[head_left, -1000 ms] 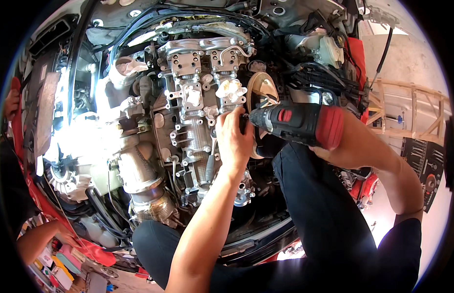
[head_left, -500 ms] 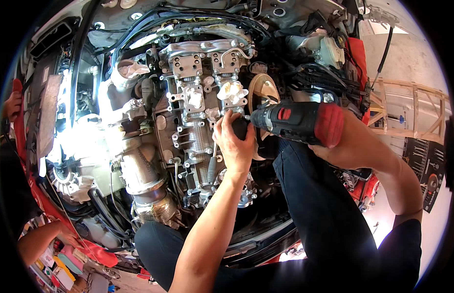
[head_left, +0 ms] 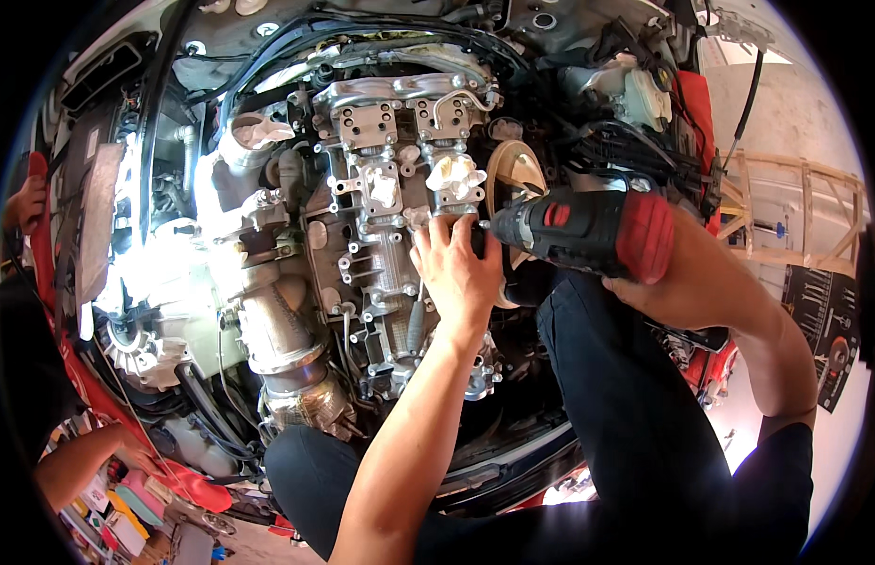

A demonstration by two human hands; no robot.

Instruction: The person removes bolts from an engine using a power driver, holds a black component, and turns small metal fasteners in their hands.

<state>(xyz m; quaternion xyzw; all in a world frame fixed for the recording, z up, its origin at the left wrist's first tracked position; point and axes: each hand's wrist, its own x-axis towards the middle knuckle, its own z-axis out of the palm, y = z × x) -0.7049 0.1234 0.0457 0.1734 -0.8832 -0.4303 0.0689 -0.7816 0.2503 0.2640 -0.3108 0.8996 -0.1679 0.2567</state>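
My right hand [head_left: 649, 292] grips a black and red cordless drill [head_left: 597, 235], its nose pointing left at a small dark piece [head_left: 478, 243] beside the cylinder head. My left hand [head_left: 451, 259] is closed around that piece, fingers resting at the silver cylinder head [head_left: 381, 245] and thumb just below the drill's tip; how far the grip reaches is partly hidden. A grey-handled tool [head_left: 414, 328] lies on the head below my left hand. A beige ring-shaped part [head_left: 513, 160] sits behind the drill.
A co-worker's hands [head_left: 28, 202] are at the left rim. Red covers [head_left: 188, 480] drape the engine bay's sides. A metal exhaust part [head_left: 282, 320] stands left of the head. At right are a wooden frame [head_left: 804, 207] and a tool tray [head_left: 818, 330]. My dark-clad legs [head_left: 616, 405] are below.
My left hand has shifted slightly right, its fingers repositioned around the dark piece. The drill has moved a little right with my right hand. The whole view has shifted slightly right.
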